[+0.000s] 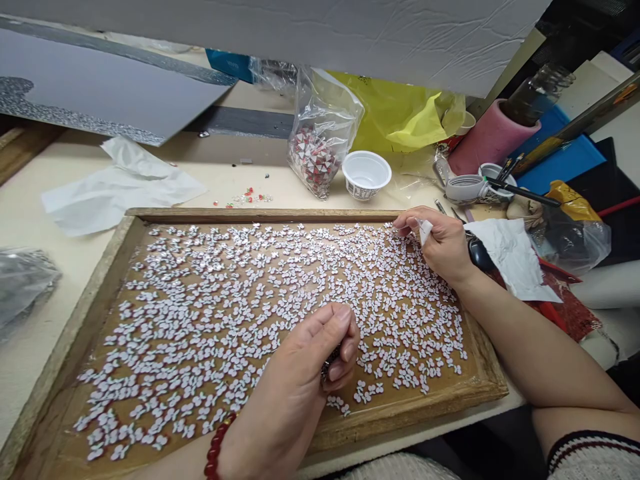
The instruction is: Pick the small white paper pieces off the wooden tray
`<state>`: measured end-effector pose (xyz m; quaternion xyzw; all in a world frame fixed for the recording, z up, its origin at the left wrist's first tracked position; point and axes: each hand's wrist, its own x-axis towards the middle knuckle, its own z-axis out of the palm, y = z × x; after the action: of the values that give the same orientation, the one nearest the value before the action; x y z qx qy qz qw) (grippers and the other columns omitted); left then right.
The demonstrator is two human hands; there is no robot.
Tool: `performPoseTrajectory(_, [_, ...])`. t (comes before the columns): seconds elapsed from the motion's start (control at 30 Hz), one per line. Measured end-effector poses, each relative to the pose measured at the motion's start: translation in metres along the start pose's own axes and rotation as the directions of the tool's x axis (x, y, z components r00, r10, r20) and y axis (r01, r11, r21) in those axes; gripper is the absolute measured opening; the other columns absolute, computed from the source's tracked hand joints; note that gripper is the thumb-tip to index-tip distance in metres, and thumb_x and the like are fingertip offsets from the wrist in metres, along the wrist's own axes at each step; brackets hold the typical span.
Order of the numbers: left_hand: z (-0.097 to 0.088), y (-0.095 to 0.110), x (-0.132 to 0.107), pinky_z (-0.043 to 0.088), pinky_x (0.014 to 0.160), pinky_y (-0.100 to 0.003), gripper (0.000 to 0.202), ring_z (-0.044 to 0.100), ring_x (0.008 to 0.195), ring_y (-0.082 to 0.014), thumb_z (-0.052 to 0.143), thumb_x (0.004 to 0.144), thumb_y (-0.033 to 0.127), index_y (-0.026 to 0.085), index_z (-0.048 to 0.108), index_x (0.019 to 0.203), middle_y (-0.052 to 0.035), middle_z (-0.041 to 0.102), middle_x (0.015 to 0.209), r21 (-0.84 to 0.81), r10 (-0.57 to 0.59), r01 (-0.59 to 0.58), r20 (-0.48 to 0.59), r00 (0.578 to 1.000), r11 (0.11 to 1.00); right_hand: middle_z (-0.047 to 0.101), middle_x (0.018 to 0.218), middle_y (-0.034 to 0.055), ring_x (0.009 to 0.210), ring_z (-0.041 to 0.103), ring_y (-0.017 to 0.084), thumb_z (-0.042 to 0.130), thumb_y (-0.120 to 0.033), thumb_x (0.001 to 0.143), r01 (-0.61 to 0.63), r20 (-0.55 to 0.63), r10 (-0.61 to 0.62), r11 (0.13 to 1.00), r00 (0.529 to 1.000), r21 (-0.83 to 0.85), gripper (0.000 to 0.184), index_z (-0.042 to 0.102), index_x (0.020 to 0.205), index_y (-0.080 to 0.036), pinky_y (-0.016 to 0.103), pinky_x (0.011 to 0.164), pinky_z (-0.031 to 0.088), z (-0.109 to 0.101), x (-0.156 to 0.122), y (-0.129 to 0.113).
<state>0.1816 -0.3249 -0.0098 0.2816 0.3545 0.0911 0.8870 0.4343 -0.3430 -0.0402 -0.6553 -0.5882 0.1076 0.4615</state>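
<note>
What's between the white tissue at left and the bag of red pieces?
In the head view, scattered small red, green, clear and dark bits lie on the table between them.

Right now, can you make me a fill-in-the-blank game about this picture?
1. The left hand has a ____ beaded bracelet at its wrist.
2. The tray has a rim made of ____.
3. In the picture, the white plastic cup stands to the ____ of the clear plastic bag.

Missing words: red; wood; right.
</note>
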Motion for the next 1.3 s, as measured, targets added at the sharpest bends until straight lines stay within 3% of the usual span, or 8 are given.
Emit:
performPoseTrajectory(0.3, [0.0, 0.0, 0.001, 0.023, 0.05, -0.023, 0.032, 0.025, 0.053, -0.0087, 0.054, 0.091, 0.041, 0.018, 0.049, 0.07, 0.0047, 0.042, 0.065, -0.014, 0.009, -0.009, -0.007, 1.0, 1.0, 0.064, 0.083, 0.0022, 0.068, 0.062, 0.011, 0.046, -0.044, 0.095, -0.048, -0.232, 0.058, 0.998, 0.971, 0.05, 0.031, 0.065, 0.085, -0.022, 0.028, 0.066, 0.052, 0.002, -0.001, 0.0])
performPoseTrajectory(0.63, [0.002, -0.001, 0.001, 0.019, 0.047, -0.023, 0.043, 0.02, 0.049, -0.0091, 0.045, 0.095, 0.046, 0.018, 0.043, 0.062, 0.0054, 0.036, 0.053, -0.043, 0.054, -0.052, 0.031, 0.998, 0.998, 0.066, 0.087, 0.004, 0.067, 0.062, 0.012, 0.047, -0.041, 0.095, 0.004, -0.352, 0.023, 0.997, 0.936, 0.077, 0.028, 0.067, 0.087, -0.022, 0.029, 0.064, 0.053, -0.003, -0.003, -0.012])
performPoseTrajectory(0.9, [0.001, 0.0, 0.001, 0.026, 0.049, -0.019, 0.031, 0.024, 0.054, -0.0084, 0.053, 0.093, 0.034, 0.017, 0.044, 0.068, 0.0045, 0.039, 0.064, -0.023, 0.094, -0.094, -0.01, 0.996, 0.995, 0.067, 0.091, 0.0033, 0.069, 0.062, 0.011, 0.05, -0.04, 0.094, 0.048, -0.355, -0.01, 0.994, 0.935, 0.098, 0.025, 0.068, 0.09, -0.024, 0.028, 0.064, 0.053, -0.006, -0.003, -0.013])
performPoseTrajectory(1.1, [-0.001, -0.002, 0.004, 0.027, 0.049, -0.018, 0.029, 0.026, 0.054, -0.0077, 0.053, 0.093, 0.034, 0.017, 0.046, 0.07, 0.0043, 0.041, 0.065, -0.04, 0.084, -0.084, -0.001, 0.996, 0.996, 0.067, 0.092, 0.002, 0.068, 0.062, 0.01, 0.048, -0.039, 0.095, 0.09, -0.375, -0.067, 0.995, 0.925, 0.042, 0.025, 0.067, 0.091, -0.023, 0.027, 0.063, 0.054, -0.007, -0.002, -0.007])
performPoseTrajectory(1.3, [0.001, -0.001, 0.002, 0.028, 0.048, -0.019, 0.032, 0.028, 0.051, -0.0073, 0.05, 0.094, 0.036, 0.017, 0.046, 0.068, 0.0041, 0.042, 0.061, -0.089, 0.068, -0.068, 0.004, 0.998, 0.994, 0.068, 0.102, 0.0026, 0.073, 0.065, 0.012, 0.046, -0.032, 0.096, 0.095, -0.313, -0.109, 0.994, 0.943, -0.061, 0.024, 0.065, 0.11, -0.026, 0.03, 0.069, 0.057, -0.011, -0.003, -0.01])
